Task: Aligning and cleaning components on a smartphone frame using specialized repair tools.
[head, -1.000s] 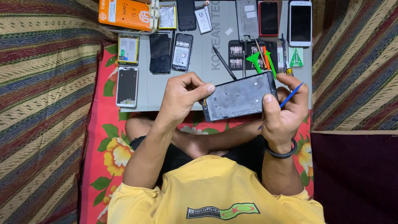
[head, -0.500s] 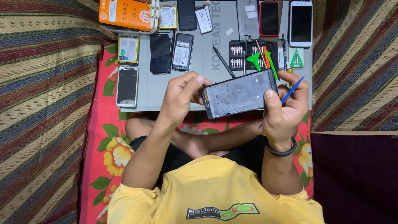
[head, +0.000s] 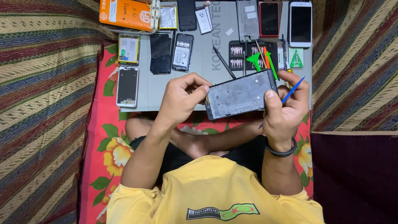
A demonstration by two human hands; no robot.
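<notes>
1. Head view, centre of frame: phone frame, dark and rectangular, held level above the near edge of the grey worktop, tilted slightly up to the right.
2. Left hand clamped on the left short end of the phone frame, thumb and curled fingers pinching the edge.
3. Right hand clamped on the right short end, thumb pressed on the face near the corner; blue pry tool tucked between the fingers of the same hand, slanting up to the right.
4. Black wristband around the right wrist, lower right of centre.
5. Upper left of frame: orange box at the worktop corner, a battery below it, a white phone frame lower still.
6. Upper middle: two dark phones side by side, open-backed one on the right.
7. Upper right: screwdriver bit case with green and orange picks on it, a red phone and a white phone beyond.
8. Underneath: red floral cloth, striped fabric on both sides.
</notes>
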